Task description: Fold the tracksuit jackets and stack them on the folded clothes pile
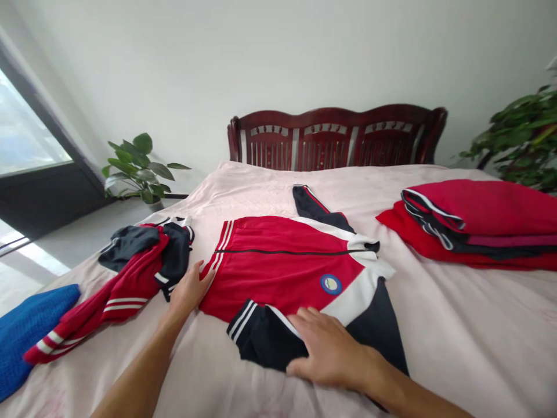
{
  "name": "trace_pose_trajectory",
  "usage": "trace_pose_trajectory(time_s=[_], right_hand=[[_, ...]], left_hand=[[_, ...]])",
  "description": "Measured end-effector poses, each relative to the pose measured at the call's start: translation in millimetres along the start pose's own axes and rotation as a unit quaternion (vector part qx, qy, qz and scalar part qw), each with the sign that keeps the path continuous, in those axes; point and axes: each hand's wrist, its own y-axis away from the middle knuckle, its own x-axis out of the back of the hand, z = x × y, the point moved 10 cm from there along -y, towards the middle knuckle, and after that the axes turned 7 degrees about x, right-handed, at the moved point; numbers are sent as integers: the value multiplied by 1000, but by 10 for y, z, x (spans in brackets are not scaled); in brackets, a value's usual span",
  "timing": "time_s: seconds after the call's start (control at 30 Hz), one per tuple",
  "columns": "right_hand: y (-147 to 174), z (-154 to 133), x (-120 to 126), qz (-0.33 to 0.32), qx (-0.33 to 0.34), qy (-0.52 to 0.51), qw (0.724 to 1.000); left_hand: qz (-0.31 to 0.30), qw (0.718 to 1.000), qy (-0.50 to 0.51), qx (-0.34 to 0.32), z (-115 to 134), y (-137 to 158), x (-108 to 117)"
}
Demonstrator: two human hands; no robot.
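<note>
A red, white and navy zip-up jacket (270,270) lies flat and sideways on the pink bedsheet, its collar to the right and its striped hem to the left. The near navy sleeve (265,339) is folded over the front toward the hem. On that sleeve rests my right hand (324,348), fingers spread. At the hem's near corner is my left hand (191,287), its thumb and fingers apart and touching the striped band. The far sleeve (319,206) stretches away toward the headboard.
A crumpled red and navy garment (143,267) lies on the left, with a blue knitted cloth (35,331) nearer me. Folded clothes (483,220) are stacked on the right. Behind the bed (470,331) stands a dark wooden slatted back (335,139), with a potted plant (139,165) to the left.
</note>
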Motion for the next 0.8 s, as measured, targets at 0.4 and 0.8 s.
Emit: trace_pose_trajectory(time_s=[0.4, 0.8], right_hand=[[94, -207, -208, -52, 78, -27, 995], [132, -178, 201, -26, 93, -298, 950]], left_hand=[[146, 974, 172, -34, -101, 175, 304], [68, 995, 30, -62, -40, 166, 133]])
